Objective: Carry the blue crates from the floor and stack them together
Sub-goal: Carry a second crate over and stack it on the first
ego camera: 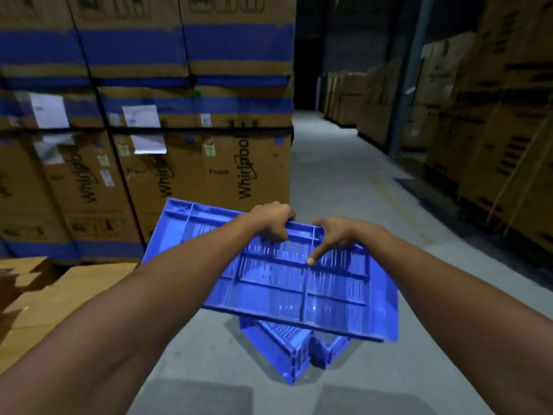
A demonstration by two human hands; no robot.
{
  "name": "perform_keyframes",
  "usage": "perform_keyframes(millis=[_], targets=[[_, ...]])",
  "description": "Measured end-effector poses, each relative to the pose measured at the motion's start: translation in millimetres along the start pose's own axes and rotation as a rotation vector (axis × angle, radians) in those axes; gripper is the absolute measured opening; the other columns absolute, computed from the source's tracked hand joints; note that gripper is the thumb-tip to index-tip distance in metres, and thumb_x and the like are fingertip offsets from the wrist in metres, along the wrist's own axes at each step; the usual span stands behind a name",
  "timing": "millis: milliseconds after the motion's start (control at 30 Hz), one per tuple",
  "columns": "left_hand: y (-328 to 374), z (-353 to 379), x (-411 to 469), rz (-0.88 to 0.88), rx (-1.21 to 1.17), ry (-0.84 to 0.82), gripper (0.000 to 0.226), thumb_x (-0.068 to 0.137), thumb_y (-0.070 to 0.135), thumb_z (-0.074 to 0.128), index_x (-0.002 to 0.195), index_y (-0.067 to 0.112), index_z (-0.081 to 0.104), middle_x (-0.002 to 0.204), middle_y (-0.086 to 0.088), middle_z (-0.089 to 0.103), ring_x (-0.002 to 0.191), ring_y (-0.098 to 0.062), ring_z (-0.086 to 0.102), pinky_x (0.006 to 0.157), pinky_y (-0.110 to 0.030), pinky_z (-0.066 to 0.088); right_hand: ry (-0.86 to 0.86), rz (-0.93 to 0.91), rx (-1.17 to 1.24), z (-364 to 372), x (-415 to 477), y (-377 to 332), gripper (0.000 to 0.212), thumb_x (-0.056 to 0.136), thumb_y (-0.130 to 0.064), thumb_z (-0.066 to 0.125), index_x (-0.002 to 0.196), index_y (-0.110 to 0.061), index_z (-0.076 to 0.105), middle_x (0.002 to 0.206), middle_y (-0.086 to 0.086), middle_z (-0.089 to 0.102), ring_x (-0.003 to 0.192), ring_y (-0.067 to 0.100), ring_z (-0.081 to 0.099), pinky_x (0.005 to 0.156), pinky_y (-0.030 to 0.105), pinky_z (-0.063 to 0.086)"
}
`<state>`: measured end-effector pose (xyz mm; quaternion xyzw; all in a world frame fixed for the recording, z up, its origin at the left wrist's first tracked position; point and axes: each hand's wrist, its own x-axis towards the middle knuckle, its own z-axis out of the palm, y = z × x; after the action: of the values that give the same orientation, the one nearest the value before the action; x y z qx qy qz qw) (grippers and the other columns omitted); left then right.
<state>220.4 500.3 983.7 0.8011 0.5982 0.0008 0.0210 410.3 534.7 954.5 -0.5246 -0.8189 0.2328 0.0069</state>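
Observation:
A blue plastic crate is held up in front of me, tilted, with its ribbed, slotted side toward the camera. My left hand grips its far upper edge. My right hand holds the same edge beside it, with the index finger stretched down over the slotted face. Below the held crate, more blue crates stand on the grey floor, mostly hidden by it. How many there are I cannot tell.
Tall stacked cardboard appliance boxes form a wall on the left. Lower cardboard boxes lie at the near left. More stacked boxes line the right side. A concrete aisle runs ahead between them into the dark.

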Motion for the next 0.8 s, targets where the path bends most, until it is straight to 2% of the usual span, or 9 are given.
perform_keyframes(millis=[133,200,333,400,500,567,700,800], targets=[[19,-28,-2,0.147,0.102,0.068,0.028,0.072,0.013,0.06,0.098,0.02,0.064,0.093,-0.003,0.065,0.094,-0.026,0.062,0.064,-0.028,0.039,-0.024,0.156,-0.019,-23,-42,3,0.063,0.049,-0.048,0.095,0.099,-0.016,0.074,0.094,-0.002,0.076,0.086,0.019,0.072,0.081,0.039,0.06],[30,-30,6,0.221,0.137,0.117,0.027,0.07,0.015,0.06,0.096,0.022,0.063,0.097,-0.004,0.067,0.096,-0.028,0.062,0.064,-0.03,0.039,0.025,0.214,0.038,-27,-59,10,0.056,0.052,-0.042,0.096,0.095,-0.012,0.075,0.089,0.001,0.076,0.081,0.019,0.074,0.073,0.038,0.061],[58,-32,22,0.33,0.151,0.206,0.022,0.072,0.016,0.059,0.093,0.023,0.058,0.1,-0.007,0.065,0.096,-0.031,0.061,0.066,-0.032,0.041,0.164,0.267,0.118,-37,-87,29,0.049,0.056,-0.038,0.095,0.09,-0.012,0.071,0.09,0.004,0.075,0.081,0.021,0.072,0.073,0.038,0.061],[78,-35,33,0.376,0.157,0.214,0.022,0.074,0.016,0.06,0.095,0.02,0.055,0.098,-0.008,0.063,0.093,-0.031,0.059,0.064,-0.034,0.041,0.227,0.281,0.118,-46,-101,43,0.044,0.059,-0.037,0.094,0.088,-0.013,0.07,0.088,0.003,0.074,0.078,0.019,0.07,0.069,0.033,0.058],[122,-32,55,0.467,0.107,0.17,0.035,0.075,0.017,0.061,0.109,0.016,0.051,0.099,-0.01,0.062,0.088,-0.031,0.057,0.064,-0.034,0.038,0.278,0.31,0.057,-60,-117,74,0.04,0.064,-0.034,0.091,0.092,-0.012,0.072,0.083,0.002,0.072,0.075,0.018,0.066,0.065,0.027,0.051],[159,-27,75,0.535,0.054,0.094,0.044,0.076,0.02,0.065,0.115,0.015,0.047,0.102,-0.01,0.062,0.086,-0.029,0.056,0.065,-0.033,0.037,0.299,0.342,0.022,-71,-123,106,0.035,0.063,-0.034,0.092,0.086,-0.017,0.072,0.077,-0.002,0.071,0.073,0.018,0.067,0.064,0.028,0.051],[241,-23,122,0.616,-0.015,-0.036,0.07,0.073,0.035,0.081,0.13,0.012,0.046,0.122,-0.005,0.058,0.1,-0.022,0.056,0.078,-0.029,0.04,0.344,0.409,-0.029,-95,-138,183,0.034,0.058,-0.042,0.09,0.079,-0.025,0.07,0.077,-0.004,0.073,0.074,0.017,0.07,0.075,0.041,0.059],[304,-23,166,0.656,0.025,-0.047,0.065,0.066,0.034,0.088,0.119,0.017,0.056,0.112,-0.001,0.063,0.099,-0.021,0.059,0.078,-0.031,0.046,0.384,0.455,-0.026,-113,-154,248,0.035,0.059,-0.045,0.089,0.081,-0.027,0.07,0.077,-0.004,0.073,0.076,0.016,0.07,0.078,0.044,0.059]])
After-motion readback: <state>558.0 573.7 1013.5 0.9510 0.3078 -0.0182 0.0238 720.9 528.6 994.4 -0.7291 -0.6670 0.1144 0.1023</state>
